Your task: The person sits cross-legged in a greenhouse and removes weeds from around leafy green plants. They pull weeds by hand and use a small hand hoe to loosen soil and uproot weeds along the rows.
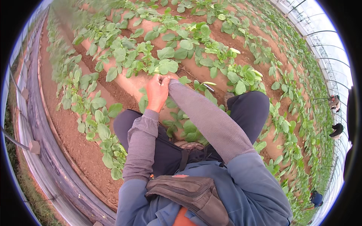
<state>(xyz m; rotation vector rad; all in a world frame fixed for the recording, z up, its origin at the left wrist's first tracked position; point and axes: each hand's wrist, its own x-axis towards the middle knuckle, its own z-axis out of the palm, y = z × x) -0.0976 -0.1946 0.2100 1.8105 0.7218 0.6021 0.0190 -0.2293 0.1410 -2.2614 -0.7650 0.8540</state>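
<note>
My left hand (157,91) is held out over the bed, its fingers curled in and meeting the end of the striped right sleeve (208,117). What lies between those fingertips is too small to make out. Of my right hand (167,80) only a little shows at the cuff; the rest is hidden behind the left hand and the sleeve. Just beyond both hands grow broad-leaved green plants (167,65), probably a brassica crop. To the right, a shiny metal rod (208,88) lies among leaves near my knee.
Leafy rows run along raised soil beds (135,82) with furrows between. More plants (191,131) stand between my bent legs. A brown waist bag (186,192) rests at my front. Dark plastic sheeting (53,147) edges the left side. Several people (334,103) are far right by the greenhouse wall (335,60).
</note>
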